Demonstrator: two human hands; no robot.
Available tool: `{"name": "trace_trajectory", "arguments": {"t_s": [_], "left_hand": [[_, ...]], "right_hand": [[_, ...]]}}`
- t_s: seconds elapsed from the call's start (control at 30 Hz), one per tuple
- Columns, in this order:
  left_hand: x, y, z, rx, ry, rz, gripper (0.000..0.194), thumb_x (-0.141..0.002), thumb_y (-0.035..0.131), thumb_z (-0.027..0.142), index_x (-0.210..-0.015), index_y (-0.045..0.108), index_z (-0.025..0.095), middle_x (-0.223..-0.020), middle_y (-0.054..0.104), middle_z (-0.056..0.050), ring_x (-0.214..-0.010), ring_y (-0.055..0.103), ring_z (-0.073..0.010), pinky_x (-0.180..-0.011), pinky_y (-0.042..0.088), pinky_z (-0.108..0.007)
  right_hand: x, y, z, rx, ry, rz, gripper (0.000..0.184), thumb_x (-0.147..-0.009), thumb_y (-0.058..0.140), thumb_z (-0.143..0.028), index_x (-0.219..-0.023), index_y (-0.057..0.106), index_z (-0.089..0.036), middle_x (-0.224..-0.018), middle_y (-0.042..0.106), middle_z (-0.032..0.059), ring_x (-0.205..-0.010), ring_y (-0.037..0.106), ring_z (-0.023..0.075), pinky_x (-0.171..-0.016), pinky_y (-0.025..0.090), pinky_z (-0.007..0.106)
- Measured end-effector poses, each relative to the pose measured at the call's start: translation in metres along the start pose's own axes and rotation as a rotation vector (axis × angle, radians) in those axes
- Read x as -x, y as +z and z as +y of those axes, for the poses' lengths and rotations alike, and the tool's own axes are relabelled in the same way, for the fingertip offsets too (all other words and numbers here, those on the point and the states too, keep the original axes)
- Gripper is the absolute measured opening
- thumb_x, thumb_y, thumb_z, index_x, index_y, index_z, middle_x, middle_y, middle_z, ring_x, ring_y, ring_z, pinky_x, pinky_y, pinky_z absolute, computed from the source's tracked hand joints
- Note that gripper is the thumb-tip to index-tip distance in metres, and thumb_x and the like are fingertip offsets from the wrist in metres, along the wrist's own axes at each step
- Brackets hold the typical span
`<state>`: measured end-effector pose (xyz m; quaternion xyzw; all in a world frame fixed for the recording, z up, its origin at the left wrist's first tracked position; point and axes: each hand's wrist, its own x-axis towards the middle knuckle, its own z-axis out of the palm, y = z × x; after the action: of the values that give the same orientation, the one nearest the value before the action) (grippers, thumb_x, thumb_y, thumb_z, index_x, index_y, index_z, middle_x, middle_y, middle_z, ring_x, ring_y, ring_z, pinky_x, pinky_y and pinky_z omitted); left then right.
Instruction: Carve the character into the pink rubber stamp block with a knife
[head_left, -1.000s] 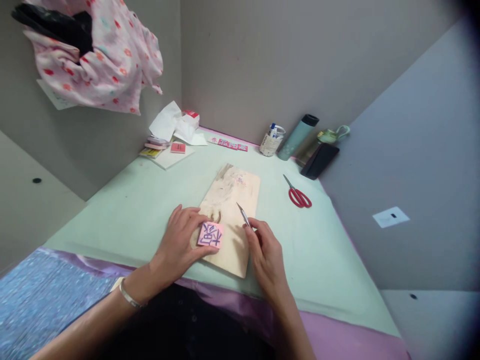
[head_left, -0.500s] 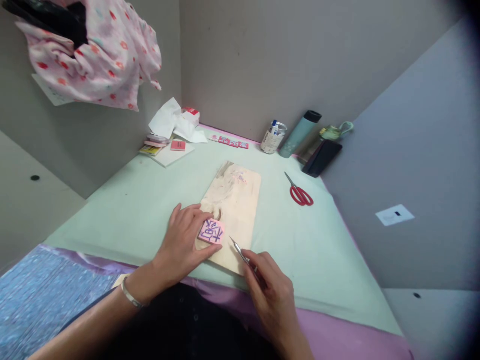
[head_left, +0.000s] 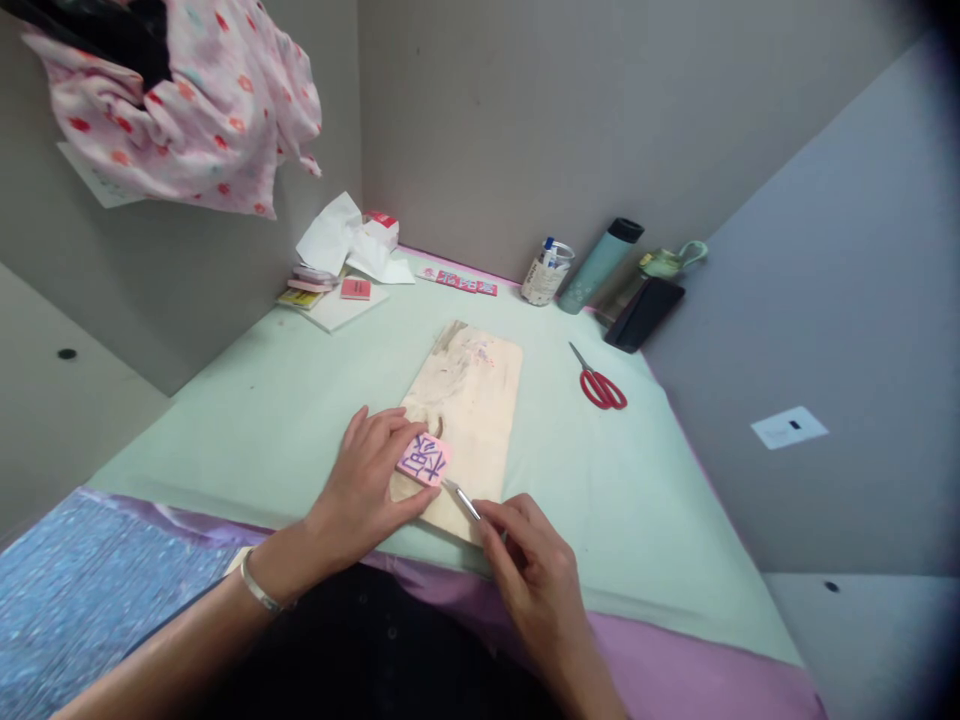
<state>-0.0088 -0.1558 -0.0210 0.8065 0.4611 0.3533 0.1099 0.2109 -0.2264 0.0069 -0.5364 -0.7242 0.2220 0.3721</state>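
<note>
A square pink block [head_left: 424, 460], likely rubber, with a purple character drawn on its top, lies on the near left part of a wooden board [head_left: 480, 420]. My left hand [head_left: 371, 475] grips the block between thumb and index finger and holds it against the board. My right hand [head_left: 529, 555] pinches a slim silver craft knife [head_left: 466, 502] like a pen. The knife's tip points at the block's lower right corner, very close to it; whether they touch I cannot tell.
Red-handled scissors [head_left: 598, 385] lie right of the board. Along the back stand a pen-filled can [head_left: 541, 282], a teal flask [head_left: 600, 268] and a dark phone-like slab [head_left: 643, 315]. Papers [head_left: 330, 240] and small pads pile up at the back left. A pink cloth [head_left: 225, 120] hangs left.
My right hand has moved slightly left, bringing the knife tip from a gap beside the block to its lower right corner. My left hand still holds the block.
</note>
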Motion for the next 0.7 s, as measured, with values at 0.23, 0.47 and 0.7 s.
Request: {"name": "trace_trajectory", "arguments": {"t_s": [0.23, 0.47, 0.7], "left_hand": [[-0.0003, -0.0013, 0.0010, -0.010, 0.008, -0.013, 0.050, -0.089, 0.068, 0.034, -0.133, 0.050, 0.018, -0.123, 0.058, -0.013, -0.131, 0.050, -0.0373, -0.117, 0.025, -0.065], [-0.0006, -0.0008, 0.0006, -0.017, 0.009, -0.016, 0.050, -0.089, 0.067, 0.035, -0.132, 0.050, 0.017, -0.122, 0.058, -0.013, -0.130, 0.050, -0.0378, -0.117, 0.025, -0.066], [-0.0004, -0.0009, 0.0009, -0.019, 0.001, -0.021, 0.049, -0.089, 0.065, 0.035, -0.133, 0.049, 0.019, -0.124, 0.058, -0.013, -0.132, 0.049, -0.0364, -0.119, 0.024, -0.064]], "right_hand": [[0.0016, 0.0000, 0.0039, 0.007, 0.006, 0.014, 0.020, -0.100, 0.056, -0.019, -0.110, 0.072, -0.019, -0.082, 0.058, 0.0012, -0.062, 0.057, 0.0115, -0.056, 0.045, 0.022], [0.0023, -0.0027, 0.0050, 0.096, -0.043, -0.027, 0.018, -0.099, 0.058, -0.020, -0.111, 0.071, -0.021, -0.084, 0.059, 0.0017, -0.063, 0.059, 0.0126, -0.057, 0.045, 0.023], [0.0019, -0.0049, 0.0053, 0.118, -0.034, -0.007, 0.023, -0.103, 0.052, -0.022, -0.112, 0.072, -0.019, -0.078, 0.062, 0.0015, -0.059, 0.059, 0.0124, -0.055, 0.045, 0.023]]}}
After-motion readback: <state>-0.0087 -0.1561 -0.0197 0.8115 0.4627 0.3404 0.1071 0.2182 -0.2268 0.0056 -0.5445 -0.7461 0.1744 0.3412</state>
